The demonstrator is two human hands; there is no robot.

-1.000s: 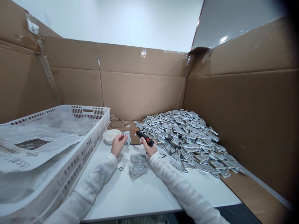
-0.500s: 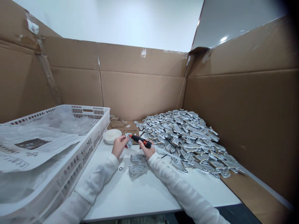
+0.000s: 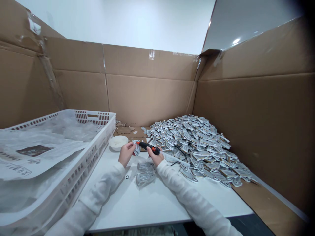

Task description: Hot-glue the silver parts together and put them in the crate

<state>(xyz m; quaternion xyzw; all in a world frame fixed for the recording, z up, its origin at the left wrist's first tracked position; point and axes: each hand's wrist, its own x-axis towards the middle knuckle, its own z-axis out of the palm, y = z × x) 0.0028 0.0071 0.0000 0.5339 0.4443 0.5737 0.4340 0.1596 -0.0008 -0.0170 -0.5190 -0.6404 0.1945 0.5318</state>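
My left hand (image 3: 126,154) pinches a small flat grey-white piece with a pointed, looped outline (image 3: 137,149), holding it upright above the table. In my right hand (image 3: 155,157) is a black-and-orange glue pen (image 3: 149,147), gripped like a pen. Its orange tip meets or nearly meets the upper edge of the piece; contact is too small to tell. A long translucent stick (image 3: 176,160) extends from the rear of the pen. Below and between my hands, a clear plastic bag (image 3: 145,175) with similar grey pieces lies on the white table (image 3: 147,209).
A big heap of similar grey pieces (image 3: 197,144) covers the right side. White bowl (image 3: 118,143) stands behind my left hand. A white plastic crate (image 3: 98,144) with clear bags and a printed sheet is at left. A small black ring (image 3: 127,177) lies nearby. Cardboard walls (image 3: 150,91) surround the table.
The pen and the held piece have shifted only very slightly. Both hands keep their grips, and the pen tip stays by the piece's upper edge.
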